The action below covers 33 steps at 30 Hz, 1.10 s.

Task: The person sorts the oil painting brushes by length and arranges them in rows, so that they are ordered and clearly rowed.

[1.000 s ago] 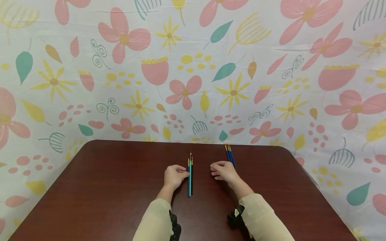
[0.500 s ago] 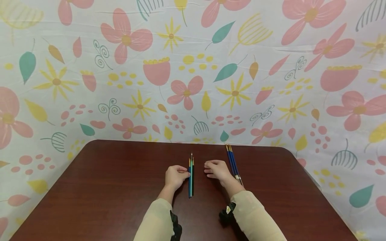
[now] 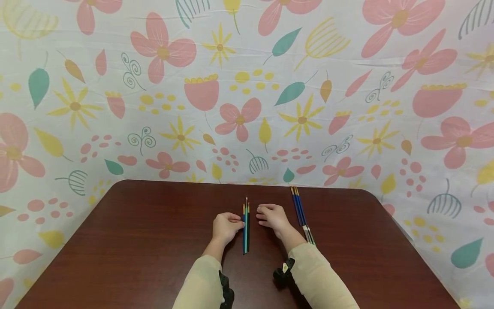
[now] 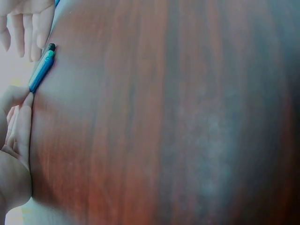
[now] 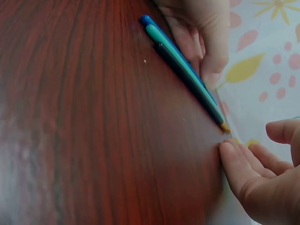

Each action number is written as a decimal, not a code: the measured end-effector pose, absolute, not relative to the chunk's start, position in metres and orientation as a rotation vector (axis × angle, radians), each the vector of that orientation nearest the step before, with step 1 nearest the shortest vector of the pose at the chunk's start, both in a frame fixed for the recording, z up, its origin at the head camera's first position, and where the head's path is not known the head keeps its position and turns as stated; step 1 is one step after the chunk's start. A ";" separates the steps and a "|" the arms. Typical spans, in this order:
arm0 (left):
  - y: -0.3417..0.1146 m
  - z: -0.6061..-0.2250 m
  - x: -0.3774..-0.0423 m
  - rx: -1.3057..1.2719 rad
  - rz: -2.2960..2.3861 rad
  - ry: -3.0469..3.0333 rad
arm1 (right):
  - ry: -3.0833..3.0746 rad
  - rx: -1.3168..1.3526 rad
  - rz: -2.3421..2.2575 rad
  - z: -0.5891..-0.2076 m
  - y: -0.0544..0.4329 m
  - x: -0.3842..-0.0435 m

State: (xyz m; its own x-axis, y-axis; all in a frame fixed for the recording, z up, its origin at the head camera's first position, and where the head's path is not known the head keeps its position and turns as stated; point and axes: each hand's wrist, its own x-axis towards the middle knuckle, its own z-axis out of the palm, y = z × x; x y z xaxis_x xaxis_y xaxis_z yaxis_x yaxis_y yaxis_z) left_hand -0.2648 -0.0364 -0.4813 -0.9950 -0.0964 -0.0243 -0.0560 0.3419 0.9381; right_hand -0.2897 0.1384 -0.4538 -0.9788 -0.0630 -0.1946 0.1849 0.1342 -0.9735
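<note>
Three slim paintbrushes lie side by side near the middle of the table, tips facing the wall. The blue paintbrush [image 3: 244, 240] is leftmost, a teal paintbrush [image 3: 246, 234] lies in between, and a dark paintbrush [image 5: 187, 77] is on the right. My left hand [image 3: 225, 227] pinches the blue paintbrush from its left side, thumb tip overlapping the handle. Across a small gap, my right hand [image 3: 273, 218] hovers right of the dark paintbrush. Its fingers are loosely bent, with the thumb [image 5: 281, 131] apart and nothing between them.
Beside my right forearm, several paintbrushes with blue handles [image 3: 300, 208] lie slanted, and green-handled ones [image 3: 310, 238] continue below them. The dark red-brown table [image 3: 154, 240] ends at a flower-printed cloth [image 3: 231, 86] at the back.
My right hand has moved left, away from the blue-handled paintbrushes and closer to the three in the middle, uncovering more of the right group. My left hand stays at the blue paintbrush.
</note>
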 end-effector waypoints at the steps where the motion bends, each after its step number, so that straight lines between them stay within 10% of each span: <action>1: -0.036 -0.482 -0.265 0.142 -1.776 -2.544 | 2.205 0.124 -1.954 -0.454 0.137 -0.290; 33: -0.035 -0.481 -0.264 0.141 -1.777 -2.519 | 2.127 0.233 -2.022 -0.460 0.118 -0.295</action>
